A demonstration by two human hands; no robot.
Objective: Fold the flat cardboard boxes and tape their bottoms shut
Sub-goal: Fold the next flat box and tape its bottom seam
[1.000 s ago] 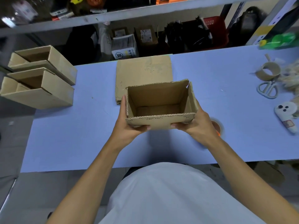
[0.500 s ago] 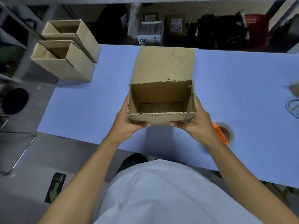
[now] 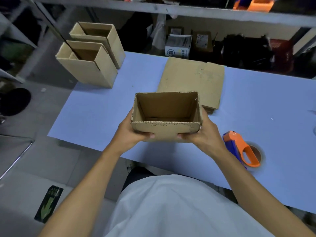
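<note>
1. in the head view, we see an open-topped brown corrugated cardboard box [image 3: 166, 117] held up over the near edge of the pale blue desk [image 3: 106, 106], its open side facing us.
2. the left hand [image 3: 130, 134] has its grip clamped on the box's left side, thumb on the near wall and fingers hidden behind the left wall.
3. the right hand [image 3: 202, 135] has its grip clamped on the right side in the same way, thumb pressed on the near wall.
4. the inner bottom of the box is in shadow, so we cannot tell how its flaps lie.
5. just behind the held box, a stack of flat brown cardboard sheets [image 3: 193, 79] lies on the desk, its near left part hidden by the box.
6. at the desk's far left corner, two folded brown cardboard boxes [image 3: 92, 65] stand side by side, touching, with open tops.
7. to the right of the right hand, an orange and blue tape dispenser with a brown tape roll [image 3: 242, 149] rests on the desk, near the front edge.
8. a grey metal shelf [image 3: 188, 9] runs above the far side of the desk, with dark clutter beneath it.
</note>
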